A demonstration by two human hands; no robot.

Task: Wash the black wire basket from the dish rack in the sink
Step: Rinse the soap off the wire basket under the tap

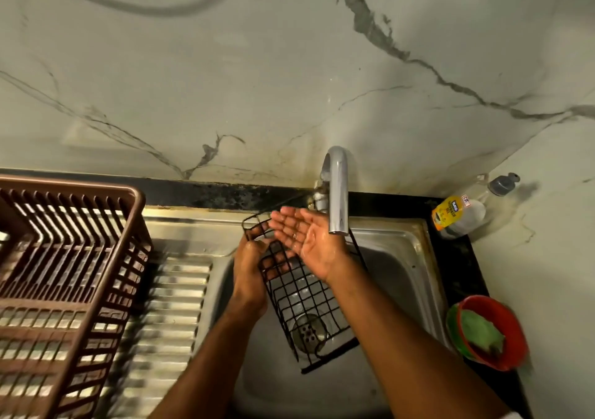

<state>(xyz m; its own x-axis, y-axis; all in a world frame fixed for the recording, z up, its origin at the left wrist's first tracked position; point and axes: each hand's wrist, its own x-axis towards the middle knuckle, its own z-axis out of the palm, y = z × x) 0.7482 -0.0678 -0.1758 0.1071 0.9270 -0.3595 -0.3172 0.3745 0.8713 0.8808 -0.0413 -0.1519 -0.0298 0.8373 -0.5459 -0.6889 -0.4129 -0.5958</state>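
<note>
The black wire basket [301, 296] hangs tilted over the steel sink [405, 264], its lower end above the drain. My left hand [249, 270] grips the basket's left side, fingers curled through the wires. My right hand [306, 238] lies palm up, wet, with its fingers straight, above the basket's upper end. It sits just left of the spout of the chrome tap [336, 193]. The brown plastic dish rack [64, 277] stands at the left on the ribbed draining board.
A dish soap bottle [458, 216] with a yellow label lies on the counter right of the tap. A red bowl [492, 331] holding a green scrub pad sits at the sink's right edge. The marble wall rises behind the sink.
</note>
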